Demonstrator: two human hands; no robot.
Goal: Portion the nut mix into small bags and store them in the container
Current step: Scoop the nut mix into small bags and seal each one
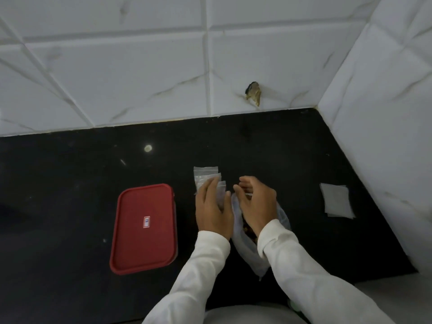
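Presently, in the head view, a black countertop is being looked down upon, and it is being bounded behind and on the right by a white tiled wall; a chipped hole is being shown in one tile near the corner.

At the left of the counter a container is being kept closed by its red lid, so that its contents are being hidden; it is lying well apart from both hands' fingers, just beside the left forearm.

A few small zip bags are being overlapped in a short fan behind the centre; whether anything is in them cannot be told; the left hand is being laid flat over their near ends, its fingers being held straight and close together.

Just to the right, a large clear bag is being laid with its mouth away from the person; brown nut mix is being glimpsed inside it beside the right wrist; the right hand is being held over the bag's mouth with its fingers loosely curled, and whether the rim is being pinched cannot be told.

Near the right wall a flat stack of clear bags is being left untouched, well apart from the hands; both arms are being covered by white sleeves.
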